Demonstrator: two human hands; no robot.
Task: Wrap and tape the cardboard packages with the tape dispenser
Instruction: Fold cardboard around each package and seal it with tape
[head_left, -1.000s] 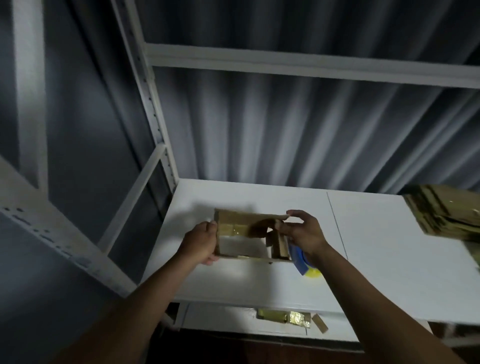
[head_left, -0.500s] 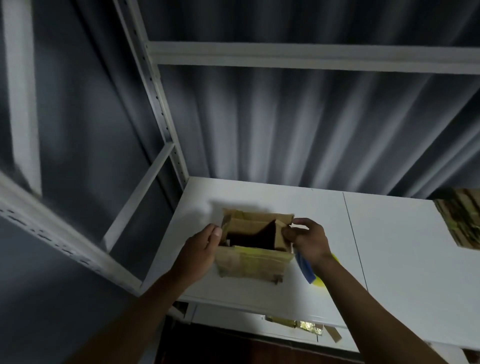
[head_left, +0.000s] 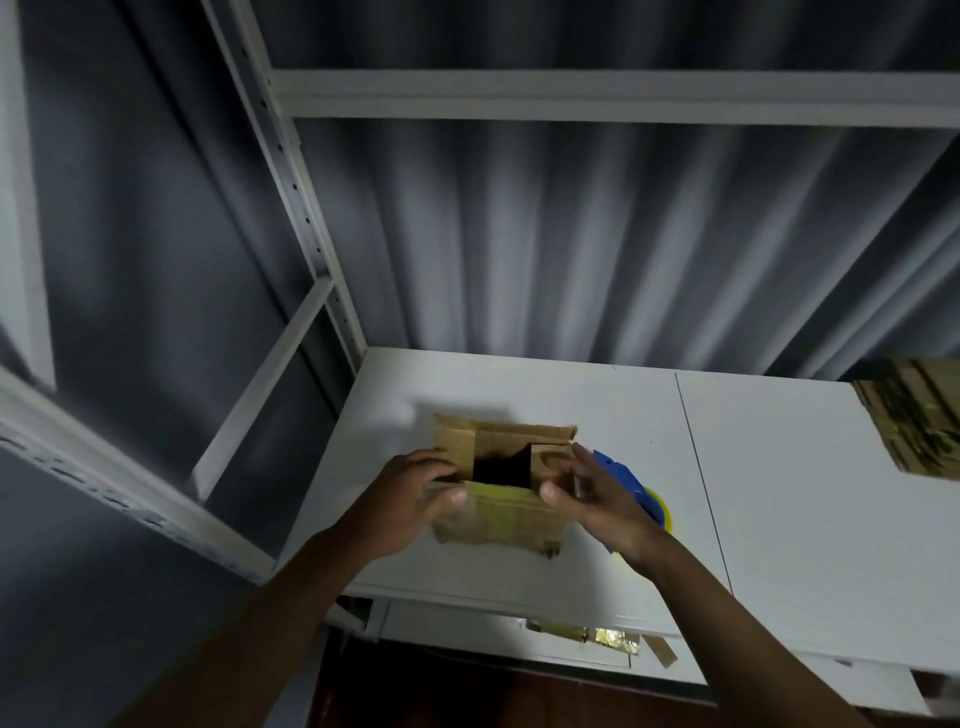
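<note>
A small brown cardboard box (head_left: 501, 514) stands on the white shelf (head_left: 779, 493), its top open with flaps partly folded and a dark hollow inside. Yellowish tape covers its front face. My left hand (head_left: 410, 499) grips the box's left side, thumb across the front. My right hand (head_left: 592, 493) is at the box's right side with fingers stretched over the right flap. The blue and yellow tape dispenser (head_left: 636, 488) lies on the shelf just behind my right hand, partly hidden by it.
A stack of flattened cardboard (head_left: 919, 421) sits at the shelf's right edge. White metal shelf posts (head_left: 291, 197) rise at the left; a grey curtain hangs behind. On the lower shelf lie a taped cardboard piece (head_left: 597, 635) and scraps.
The box was turned from lying on its side to standing with its opening up. My right hand moved from pinching the top edge to reaching over the right flap.
</note>
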